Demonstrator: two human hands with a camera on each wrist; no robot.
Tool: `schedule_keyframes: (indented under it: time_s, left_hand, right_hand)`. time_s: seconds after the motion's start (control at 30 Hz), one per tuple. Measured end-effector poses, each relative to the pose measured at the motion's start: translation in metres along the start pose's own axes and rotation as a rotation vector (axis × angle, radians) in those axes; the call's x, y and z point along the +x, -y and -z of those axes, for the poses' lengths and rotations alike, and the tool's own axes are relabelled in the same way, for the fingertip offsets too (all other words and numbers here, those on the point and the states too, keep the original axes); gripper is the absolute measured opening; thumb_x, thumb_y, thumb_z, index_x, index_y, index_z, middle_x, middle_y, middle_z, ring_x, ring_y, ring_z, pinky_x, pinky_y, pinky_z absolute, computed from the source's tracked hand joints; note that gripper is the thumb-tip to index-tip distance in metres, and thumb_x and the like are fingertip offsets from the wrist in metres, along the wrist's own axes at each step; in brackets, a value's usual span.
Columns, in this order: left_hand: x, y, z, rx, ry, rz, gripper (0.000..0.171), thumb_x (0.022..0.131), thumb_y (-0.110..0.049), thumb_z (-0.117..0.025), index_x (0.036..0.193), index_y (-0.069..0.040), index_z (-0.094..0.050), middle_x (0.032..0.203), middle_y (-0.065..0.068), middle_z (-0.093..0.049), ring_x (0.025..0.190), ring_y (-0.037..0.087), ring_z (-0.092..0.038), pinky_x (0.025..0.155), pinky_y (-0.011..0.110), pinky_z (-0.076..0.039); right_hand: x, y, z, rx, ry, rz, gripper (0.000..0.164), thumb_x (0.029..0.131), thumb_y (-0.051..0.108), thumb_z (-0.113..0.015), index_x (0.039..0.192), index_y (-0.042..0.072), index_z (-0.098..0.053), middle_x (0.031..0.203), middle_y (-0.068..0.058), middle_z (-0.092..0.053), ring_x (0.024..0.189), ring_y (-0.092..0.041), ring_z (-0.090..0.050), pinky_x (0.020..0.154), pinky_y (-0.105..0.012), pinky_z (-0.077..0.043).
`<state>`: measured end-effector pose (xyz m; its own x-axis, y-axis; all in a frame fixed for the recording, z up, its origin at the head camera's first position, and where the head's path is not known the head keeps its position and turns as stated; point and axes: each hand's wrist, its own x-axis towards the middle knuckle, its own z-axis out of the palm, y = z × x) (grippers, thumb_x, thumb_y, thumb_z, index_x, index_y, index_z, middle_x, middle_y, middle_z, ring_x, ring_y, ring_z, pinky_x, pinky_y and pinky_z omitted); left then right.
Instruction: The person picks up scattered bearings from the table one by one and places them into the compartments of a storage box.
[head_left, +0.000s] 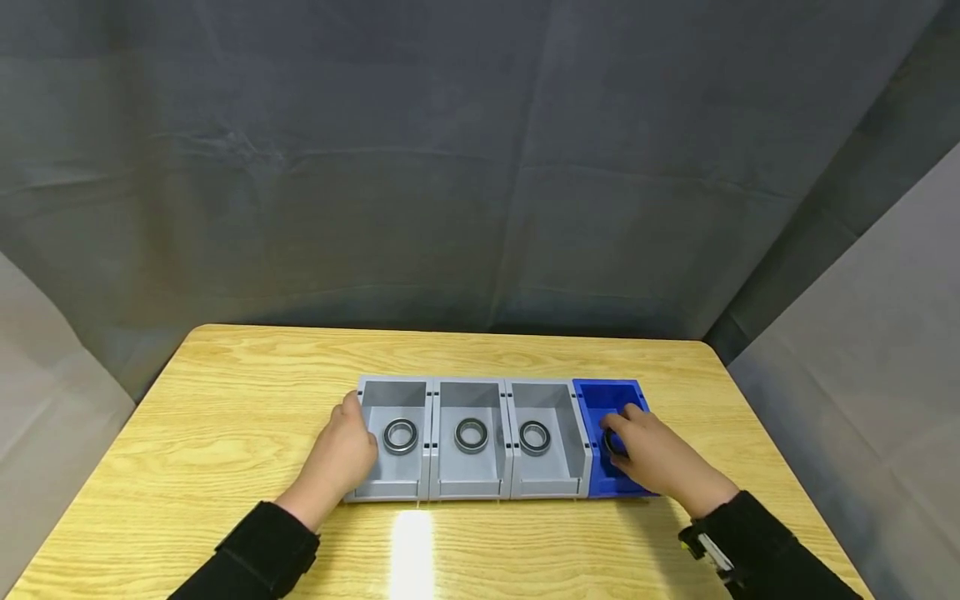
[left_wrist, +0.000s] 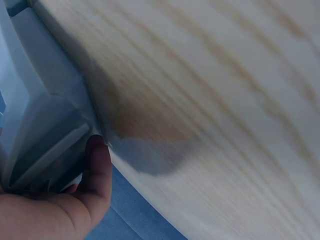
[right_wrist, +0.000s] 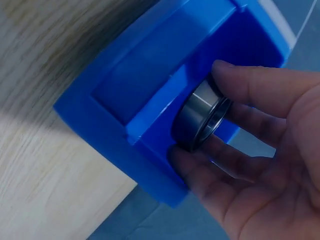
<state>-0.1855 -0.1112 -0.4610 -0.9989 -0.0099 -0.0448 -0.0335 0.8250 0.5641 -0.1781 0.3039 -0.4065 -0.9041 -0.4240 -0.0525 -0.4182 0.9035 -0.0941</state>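
Three grey bins and a blue bin (head_left: pixel 607 387) stand in a row on the table. At the row's left end, my left hand (head_left: pixel 341 446) grips the side wall of the leftmost grey bin (head_left: pixel 395 490). One bent finger (left_wrist: pixel 97 167) lies against the outside of that bin in the left wrist view; the rest of the hand is partly hidden. My right hand (head_left: pixel 652 450) reaches into the blue bin and pinches a metal ring bearing (right_wrist: pixel 197 117) between thumb and fingers. In the right wrist view the bearing is tilted inside the bin.
Each grey bin holds one bearing: the left bearing (head_left: pixel 401 436), the middle bearing (head_left: pixel 471 435) and the right bearing (head_left: pixel 535 437). The wood-grain table (head_left: pixel 247 417) extends on both sides of the row. A dark grey curtain (head_left: pixel 420 167) hangs behind it.
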Motion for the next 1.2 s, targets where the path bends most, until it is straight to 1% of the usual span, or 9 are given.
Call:
schedule_keyframes:
  time_s: [0.2, 0.47, 0.67, 0.97, 1.1, 1.2]
  left_hand:
    - [0.0, -0.001, 0.0, 0.004, 0.003, 0.004, 0.062, 0.093, -0.002, -0.046, 0.145, 0.016, -0.02, 0.124, 0.039, -0.047, 0.109, 0.048, -0.058, 0.092, 0.057, -0.049]
    - [0.0, -0.002, -0.001, 0.011, -0.001, 0.002, 0.062, 0.092, -0.002, -0.047, 0.145, 0.016, -0.02, 0.122, 0.039, -0.048, 0.108, 0.047, -0.058, 0.091, 0.056, -0.049]
    - [0.0, -0.003, -0.001, 0.008, 0.009, 0.004, 0.061, 0.093, -0.002, -0.046, 0.145, 0.016, -0.02, 0.123, 0.039, -0.047, 0.109, 0.047, -0.058, 0.092, 0.056, -0.05]
    - [0.0, -0.003, 0.0, 0.012, 0.0, -0.005, 0.061, 0.092, -0.002, -0.046, 0.144, 0.017, -0.02, 0.121, 0.038, -0.048, 0.107, 0.047, -0.059, 0.091, 0.056, -0.05]
    - [-0.001, -0.002, 0.0, 0.01, 0.004, -0.002, 0.062, 0.092, -0.002, -0.046, 0.145, 0.017, -0.019, 0.122, 0.038, -0.047, 0.107, 0.046, -0.059, 0.091, 0.056, -0.05]
    - [-0.001, -0.001, 0.0, 0.009, 0.008, 0.005, 0.062, 0.093, -0.002, -0.045, 0.146, 0.016, -0.018, 0.123, 0.039, -0.047, 0.108, 0.047, -0.059, 0.091, 0.056, -0.05]
  right_hand:
    - [0.013, -0.006, -0.01, -0.017, 0.02, -0.029, 0.039, 0.085, 0.012, -0.079, 0.119, -0.001, -0.065, 0.1, -0.015, -0.06, 0.088, -0.027, -0.06, 0.083, -0.049, -0.056]
    - [0.022, -0.005, -0.018, -0.025, 0.06, -0.061, 0.039, 0.086, 0.009, -0.077, 0.121, -0.004, -0.064, 0.101, -0.019, -0.062, 0.091, -0.03, -0.061, 0.086, -0.051, -0.054]
    - [0.026, -0.006, -0.025, -0.018, 0.074, -0.09, 0.04, 0.088, 0.008, -0.074, 0.125, -0.006, -0.062, 0.106, -0.022, -0.063, 0.097, -0.034, -0.062, 0.09, -0.054, -0.052]
    - [0.03, -0.007, -0.03, 0.006, 0.108, -0.123, 0.048, 0.088, 0.006, -0.073, 0.131, -0.01, -0.058, 0.119, -0.029, -0.06, 0.111, -0.044, -0.06, 0.098, -0.059, -0.047]
    - [0.031, -0.006, -0.032, 0.012, 0.102, -0.13, 0.048, 0.089, 0.007, -0.073, 0.132, -0.01, -0.057, 0.121, -0.03, -0.06, 0.113, -0.045, -0.059, 0.099, -0.06, -0.045]
    - [0.032, -0.005, -0.032, 0.007, 0.096, -0.123, 0.048, 0.089, 0.008, -0.073, 0.131, -0.01, -0.057, 0.119, -0.03, -0.06, 0.111, -0.045, -0.06, 0.099, -0.06, -0.046]
